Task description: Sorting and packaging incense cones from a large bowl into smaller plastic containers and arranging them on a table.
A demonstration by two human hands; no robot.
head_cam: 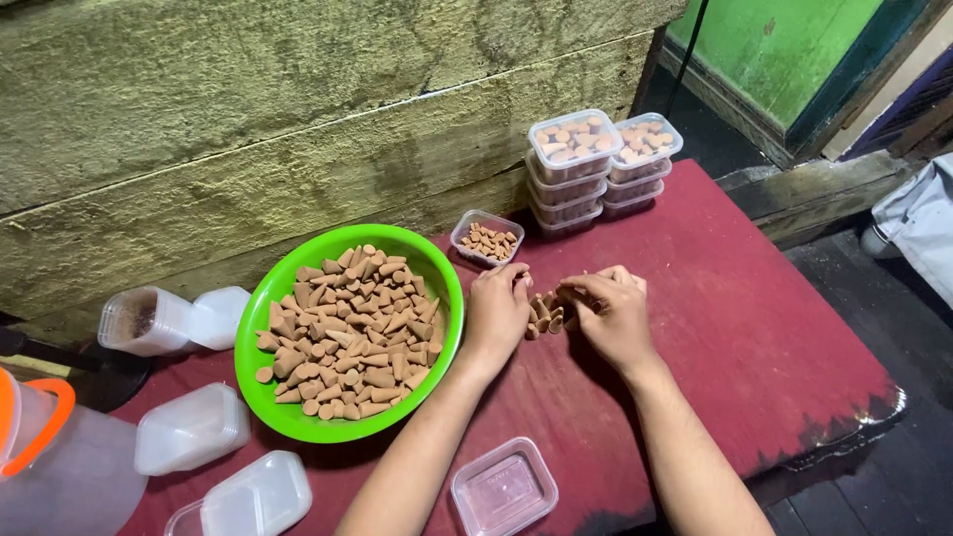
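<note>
Small tan clay-coloured cones (545, 314), clustered upright, both hands' (496, 313) (613, 310) grip closed around them.

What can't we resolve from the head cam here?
- Count of cones between the hands: left hand and right hand cover part of the cluster.
- Lower boxes in the two stacks: contents blurred behind the walls; only the top ones show.
- Jug with the orange handle: cut off by the left edge.
- White cloth: cut off by the right edge.
</note>
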